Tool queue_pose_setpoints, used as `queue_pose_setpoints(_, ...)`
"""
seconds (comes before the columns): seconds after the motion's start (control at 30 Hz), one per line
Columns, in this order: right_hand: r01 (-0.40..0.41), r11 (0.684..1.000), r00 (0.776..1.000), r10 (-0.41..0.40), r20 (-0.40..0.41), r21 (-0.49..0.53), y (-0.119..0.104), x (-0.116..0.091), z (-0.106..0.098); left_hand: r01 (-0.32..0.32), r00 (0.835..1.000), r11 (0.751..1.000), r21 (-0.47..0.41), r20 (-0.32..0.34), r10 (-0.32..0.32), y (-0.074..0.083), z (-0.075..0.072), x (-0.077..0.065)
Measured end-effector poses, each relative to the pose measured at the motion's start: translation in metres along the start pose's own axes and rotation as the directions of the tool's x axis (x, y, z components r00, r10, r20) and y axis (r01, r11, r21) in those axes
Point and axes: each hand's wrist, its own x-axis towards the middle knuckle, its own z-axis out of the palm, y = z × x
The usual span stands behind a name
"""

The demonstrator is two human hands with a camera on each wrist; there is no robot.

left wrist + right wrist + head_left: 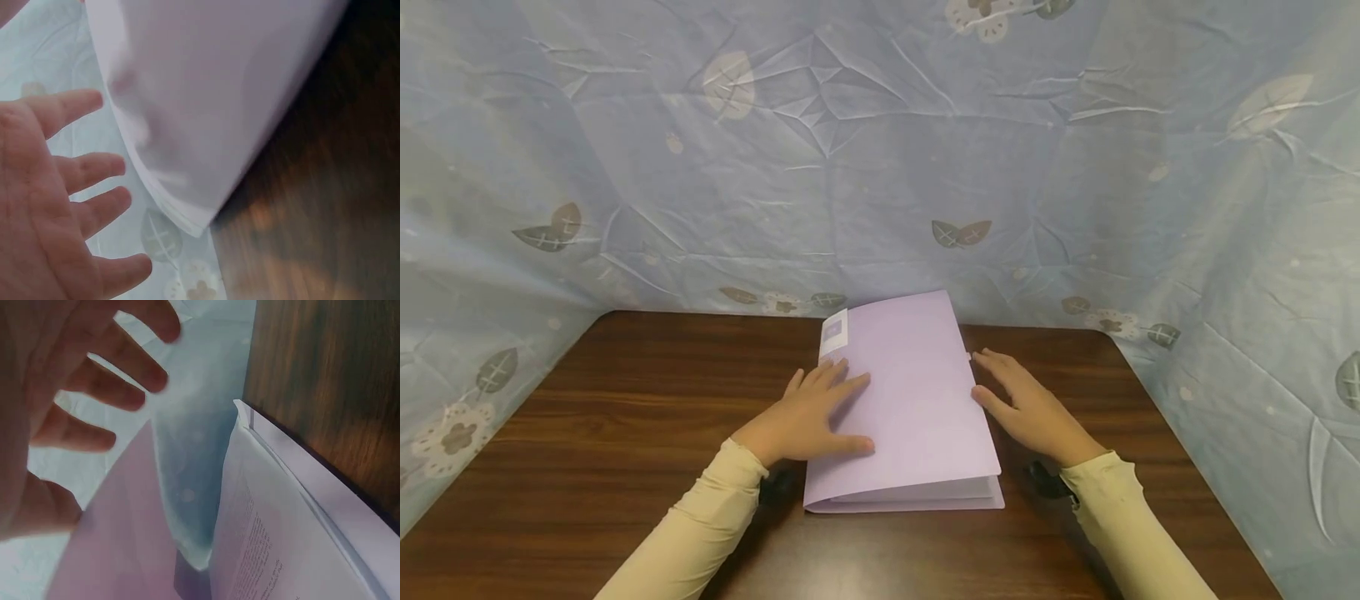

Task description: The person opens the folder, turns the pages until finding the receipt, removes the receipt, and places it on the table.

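A lilac file folder (917,392) lies on the table, its white label (834,332) at the upper left corner. Its front cover stands slightly raised along the right side and front edge. Over the cover's left part, near the spine, is my left hand (812,417) with its fingers spread; whether it touches the cover I cannot tell. My right hand (1033,408) is at the folder's right edge, fingers extended, the thumb at the cover's edge. Printed sheets (262,531) show inside the partly raised cover in the right wrist view.
The dark brown wooden table (662,400) has rounded far corners. A pale blue cloth (880,183) with leaf and flower prints hangs behind it and along both sides. The folder's far edge lies close to the back cloth.
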Motion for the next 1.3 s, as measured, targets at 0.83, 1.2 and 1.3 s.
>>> queue_pose_setpoints(0.83, 0.016, 0.994, 0.958, 0.015, 0.287, -0.106, 0.009, 0.0, 0.014, -0.131, 0.988, 0.991, 0.03, 0.091, 0.128, 0.054, 0.014, 0.001)
queue_pose_setpoints(1.2, 0.062, 0.987, 0.959, -0.018, 0.284, -0.146, 0.014, -0.002, 0.019, -0.132, 0.984, 0.946, 0.297, 0.158, 0.088, 0.109, 0.029, 0.009)
queue_pose_setpoints(1.3, 0.071, 0.985, 0.959, -0.024, 0.283, -0.157, 0.015, -0.003, 0.02, -0.126, 0.985, 0.928, 0.352, 0.155, 0.075, 0.125, 0.039, 0.011)
